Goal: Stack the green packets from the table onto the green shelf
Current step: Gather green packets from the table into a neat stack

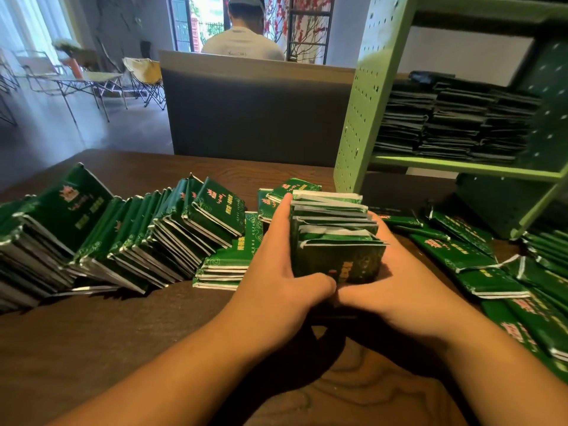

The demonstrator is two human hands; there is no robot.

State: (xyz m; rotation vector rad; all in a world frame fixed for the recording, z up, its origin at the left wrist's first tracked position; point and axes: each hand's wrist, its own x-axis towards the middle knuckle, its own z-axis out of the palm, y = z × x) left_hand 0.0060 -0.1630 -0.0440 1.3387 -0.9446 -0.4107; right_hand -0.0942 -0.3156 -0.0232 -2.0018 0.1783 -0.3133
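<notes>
Between both hands I hold a bundle of green packets (336,238), standing on edge just above the brown table (153,342). My left hand (276,272) presses its left side and my right hand (396,287) cups its right side, thumbs meeting in front. A long leaning row of green packets (123,238) fills the table's left. Loose green packets (479,259) lie scattered on the right. The green shelf (368,103) stands at the far right, with several dark stacks of packets (455,118) on its middle board.
A small flat pile of packets (227,262) lies just left of my left hand. Behind the table is a grey partition (258,109), with a person seated beyond it, facing away. Folding chairs (144,78) stand at the back left.
</notes>
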